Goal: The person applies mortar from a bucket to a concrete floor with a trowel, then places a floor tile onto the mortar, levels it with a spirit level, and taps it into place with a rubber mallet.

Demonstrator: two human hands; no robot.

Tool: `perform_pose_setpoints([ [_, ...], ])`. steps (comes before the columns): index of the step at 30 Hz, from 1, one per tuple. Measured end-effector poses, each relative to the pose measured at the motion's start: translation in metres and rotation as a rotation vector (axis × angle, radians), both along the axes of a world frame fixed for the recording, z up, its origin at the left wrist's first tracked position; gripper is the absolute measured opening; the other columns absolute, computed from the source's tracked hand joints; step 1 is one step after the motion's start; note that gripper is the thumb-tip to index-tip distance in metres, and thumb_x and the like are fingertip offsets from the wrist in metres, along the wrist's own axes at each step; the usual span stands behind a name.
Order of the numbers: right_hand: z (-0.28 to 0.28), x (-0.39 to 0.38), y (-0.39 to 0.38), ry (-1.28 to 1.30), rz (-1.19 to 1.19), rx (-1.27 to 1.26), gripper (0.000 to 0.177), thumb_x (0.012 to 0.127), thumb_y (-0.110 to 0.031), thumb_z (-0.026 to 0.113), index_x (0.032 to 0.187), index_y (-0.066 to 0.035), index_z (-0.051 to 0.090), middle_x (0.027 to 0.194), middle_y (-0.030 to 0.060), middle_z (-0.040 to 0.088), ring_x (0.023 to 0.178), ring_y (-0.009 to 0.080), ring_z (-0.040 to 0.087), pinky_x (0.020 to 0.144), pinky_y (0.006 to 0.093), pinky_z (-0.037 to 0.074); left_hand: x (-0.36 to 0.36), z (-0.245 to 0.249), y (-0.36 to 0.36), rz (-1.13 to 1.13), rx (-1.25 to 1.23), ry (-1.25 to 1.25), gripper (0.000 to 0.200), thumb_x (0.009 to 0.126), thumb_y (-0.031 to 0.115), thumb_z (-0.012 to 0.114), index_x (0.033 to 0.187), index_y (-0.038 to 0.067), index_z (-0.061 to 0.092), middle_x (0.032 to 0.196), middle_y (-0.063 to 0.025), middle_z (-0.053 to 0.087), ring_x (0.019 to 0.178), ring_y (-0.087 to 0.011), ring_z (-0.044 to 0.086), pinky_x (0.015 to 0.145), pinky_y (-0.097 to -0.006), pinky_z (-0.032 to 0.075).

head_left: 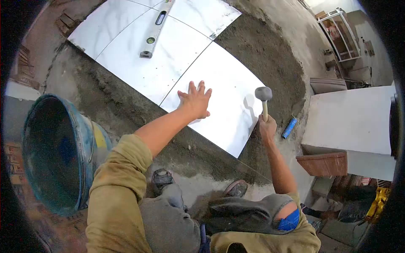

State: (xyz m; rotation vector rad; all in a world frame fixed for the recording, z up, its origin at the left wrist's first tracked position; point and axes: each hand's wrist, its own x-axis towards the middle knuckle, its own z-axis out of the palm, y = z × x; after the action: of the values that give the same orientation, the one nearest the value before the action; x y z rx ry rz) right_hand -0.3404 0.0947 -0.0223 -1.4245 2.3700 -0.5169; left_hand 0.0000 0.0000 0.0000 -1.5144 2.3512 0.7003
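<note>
My left hand (pixel 196 102) lies with its fingers spread on a large white marbled tile (pixel 228 92), close to the tile's left edge. In my right hand (pixel 267 127) is the handle of a rubber mallet (pixel 263 94), whose grey head is raised over the tile's right corner and casts a shadow on it. Further white tiles (pixel 139 59) adjoin this one at the upper left. A spirit level (pixel 157 29) rests on them. Damp grey mortar (pixel 270 55) surrounds the tiles.
A large blue bucket (pixel 86 152) lies tipped at the left. On the floor at the right is a blue cylindrical object (pixel 289 128). Beyond it stand a white-topped block (pixel 350 120) and a reddish-brown piece (pixel 322 163). A yellow tool (pixel 378 203) shows at the lower right.
</note>
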Motion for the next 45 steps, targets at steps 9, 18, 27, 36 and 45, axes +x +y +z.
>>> perform_pose_setpoints([
  [9, 0.092, 0.082, -0.009, -0.539, 0.167, 0.094, 0.037, 0.099, -0.039, 0.053, 0.094, -0.002, 0.059, 0.062, -0.0008, 0.049, 0.052, 0.0108, 0.049, 0.046, 0.0303, 0.039, 0.049, -0.020, -0.062, -0.223, -0.066, -0.070, 0.098, 0.072, 0.029, 0.082, 0.155, 0.029, 0.030, 0.166, 0.0011, 0.012, 0.150, -0.0422, 0.013, 0.106, -0.0831, 0.014],
  [18, 0.036, 0.183, 0.021, -0.790, 0.351, 0.376, 0.037, 0.103, -0.041, 0.039, 0.087, -0.009, 0.049, 0.057, -0.0031, 0.041, 0.040, 0.0086, 0.034, 0.035, 0.0274, 0.030, 0.090, -0.031, -0.081, -0.200, -0.033, -0.096, 0.094, 0.076, 0.015, 0.078, 0.150, 0.049, 0.031, 0.164, 0.0190, 0.010, 0.151, -0.0374, 0.009, 0.109, -0.0826, 0.011],
  [27, 0.002, 0.176, 0.026, -0.550, 0.479, 0.374, 0.050, 0.102, -0.043, 0.038, 0.081, -0.001, 0.057, 0.061, 0.0086, 0.052, 0.057, 0.0202, 0.053, 0.057, 0.0374, 0.043, 0.089, -0.029, -0.078, -0.216, -0.093, -0.128, 0.091, 0.077, 0.019, 0.079, 0.149, 0.051, 0.032, 0.163, 0.0188, 0.012, 0.151, -0.0374, 0.012, 0.108, -0.0834, 0.012],
  [36, -0.004, 0.173, 0.023, -0.587, 0.514, 0.284, 0.043, 0.102, -0.039, 0.037, 0.079, -0.005, 0.050, 0.061, 0.0021, 0.046, 0.049, 0.0136, 0.045, 0.048, 0.0325, 0.038, 0.086, -0.027, -0.073, -0.228, -0.135, -0.126, 0.094, 0.073, 0.015, 0.080, 0.148, 0.049, 0.035, 0.163, 0.0174, 0.017, 0.150, -0.0368, 0.016, 0.111, -0.0806, 0.013],
  [45, 0.033, 0.156, 0.028, -0.733, 0.359, 0.429, 0.039, 0.102, -0.038, 0.039, 0.089, -0.004, 0.054, 0.061, -0.0013, 0.042, 0.042, 0.0088, 0.038, 0.037, 0.0274, 0.030, 0.079, -0.019, -0.070, -0.266, -0.198, -0.226, 0.092, 0.075, 0.016, 0.081, 0.149, 0.047, 0.035, 0.163, 0.0129, 0.019, 0.150, -0.0378, 0.017, 0.110, -0.0811, 0.011],
])
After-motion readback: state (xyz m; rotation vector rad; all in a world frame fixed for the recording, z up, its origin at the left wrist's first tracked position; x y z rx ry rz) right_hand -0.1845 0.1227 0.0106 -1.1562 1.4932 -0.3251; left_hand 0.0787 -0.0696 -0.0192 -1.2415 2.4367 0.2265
